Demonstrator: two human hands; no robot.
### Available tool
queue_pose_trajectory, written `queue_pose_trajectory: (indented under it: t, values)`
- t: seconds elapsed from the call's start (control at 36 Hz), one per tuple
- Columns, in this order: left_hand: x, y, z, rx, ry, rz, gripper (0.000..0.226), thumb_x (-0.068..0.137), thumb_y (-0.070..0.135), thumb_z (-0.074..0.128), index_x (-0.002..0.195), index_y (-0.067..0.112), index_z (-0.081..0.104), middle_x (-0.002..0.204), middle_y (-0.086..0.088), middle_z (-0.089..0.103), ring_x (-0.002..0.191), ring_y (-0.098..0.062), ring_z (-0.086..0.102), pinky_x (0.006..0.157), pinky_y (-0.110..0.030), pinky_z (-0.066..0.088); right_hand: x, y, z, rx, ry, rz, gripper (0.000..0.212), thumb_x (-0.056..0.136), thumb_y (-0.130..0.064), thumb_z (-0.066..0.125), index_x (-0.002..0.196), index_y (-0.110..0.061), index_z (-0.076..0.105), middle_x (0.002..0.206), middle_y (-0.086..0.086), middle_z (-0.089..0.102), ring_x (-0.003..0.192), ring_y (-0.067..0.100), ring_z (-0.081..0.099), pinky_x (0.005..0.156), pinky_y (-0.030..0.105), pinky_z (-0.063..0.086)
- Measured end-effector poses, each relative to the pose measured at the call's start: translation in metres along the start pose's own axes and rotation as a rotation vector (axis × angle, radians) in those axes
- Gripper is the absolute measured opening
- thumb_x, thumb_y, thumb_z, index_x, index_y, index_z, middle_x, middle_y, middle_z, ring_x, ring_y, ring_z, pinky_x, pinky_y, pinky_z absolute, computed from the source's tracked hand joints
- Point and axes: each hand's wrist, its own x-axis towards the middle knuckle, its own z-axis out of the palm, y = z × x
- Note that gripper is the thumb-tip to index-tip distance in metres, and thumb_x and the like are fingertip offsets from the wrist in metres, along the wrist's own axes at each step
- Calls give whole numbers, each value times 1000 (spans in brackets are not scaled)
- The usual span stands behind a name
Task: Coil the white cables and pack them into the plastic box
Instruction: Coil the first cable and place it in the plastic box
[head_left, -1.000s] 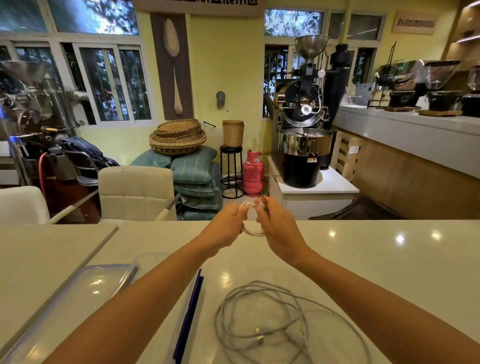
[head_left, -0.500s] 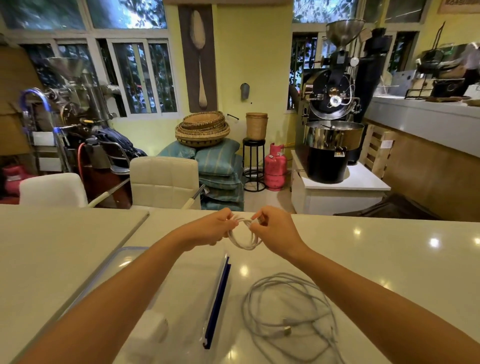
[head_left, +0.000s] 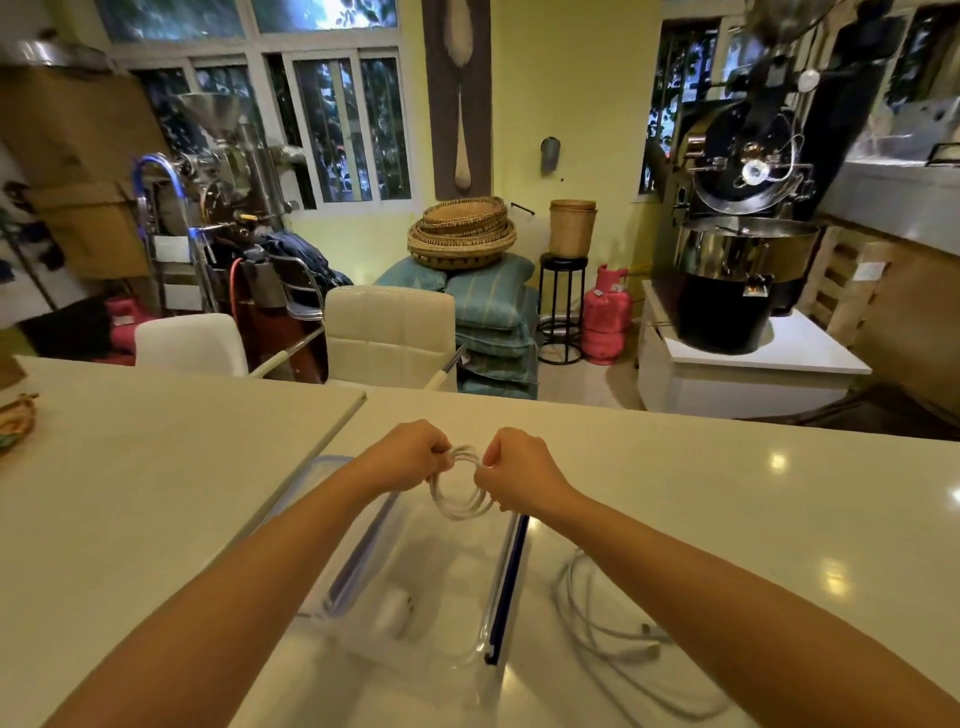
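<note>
I'm watching both hands at frame centre, above the far end of the plastic box (head_left: 508, 582). Left hand (head_left: 410, 454) is gripping the left side of the coiled white cable (head_left: 460, 501), fingers curled tight round the loops. Right hand (head_left: 519, 475) is doing the same on the right side, fingers closed on the strands. The coil is hanging between the two fists, several loops, w/ its lower arc dipping toward the box's far edge. Can't tell if it's touching the rim.

The box is clear and is sitting on the tabletop (head_left: 753, 519) at lower centre, w/ dark blue clips running along both long sides. A white adapter (head_left: 392, 613) is lying inside near the left wall; it's blurry, so no more detail. A blue-edged clear piece (head_left: 327, 462) is showing at the box's far-left corner; can't tell if it's separate from the box.

Loose white cables (head_left: 608, 629) are lying in a slack tangle on the tabletop just right of the box, lower right of frame, partly under the right forearm, w/ connector ends showing.

Bkgd: two pale chairs (head_left: 389, 332) are standing behind the tabletop, a pink gas cylinder (head_left: 605, 312) is at centre right, and a roaster machine (head_left: 737, 234) is at upper right.
</note>
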Motion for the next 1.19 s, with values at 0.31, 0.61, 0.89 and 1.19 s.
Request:
queue_pose_trajectory:
  t: [0.31, 0.61, 0.89, 1.19]
  values:
    - [7, -19, 34, 346, 113, -9, 20, 86, 15, 52, 87, 10, 71, 84, -14, 69, 72, -25, 57, 67, -32, 41, 14, -12, 34, -441, -359, 71, 23, 83, 4, 57, 106, -1, 57, 74, 10, 55, 49, 13, 39, 41, 19, 31]
    - [19, -20, 48, 788, 34, 60, 23, 91, 12, 39, 102, 13, 59, 110, -6, 66, 104, -24, 58, 97, -31, 30, 21, -21, 40, -741, -534, 36, 17, 86, -2, 51, 71, -6, 58, 64, 6, 45, 56, 15, 42, 65, 26, 39]
    - [18, -24, 52, 815, 110, 25, 22, 90, 13, 41, 99, 15, 61, 108, -4, 64, 108, -23, 51, 101, -35, 27, 34, -12, 45, -728, -404, 34, 41, 84, -3, 56, 49, -10, 36, 56, 3, 36, 48, 12, 31, 44, 18, 24]
    - [8, -14, 46, 862, 24, -14, 13, 88, 25, 47, 77, 19, 45, 104, -3, 68, 101, -20, 60, 107, -37, 22, 41, -8, 47, -706, -497, -35, 35, 85, -10, 60, 55, -13, 41, 83, 9, 64, 82, 23, 59, 76, 27, 49]
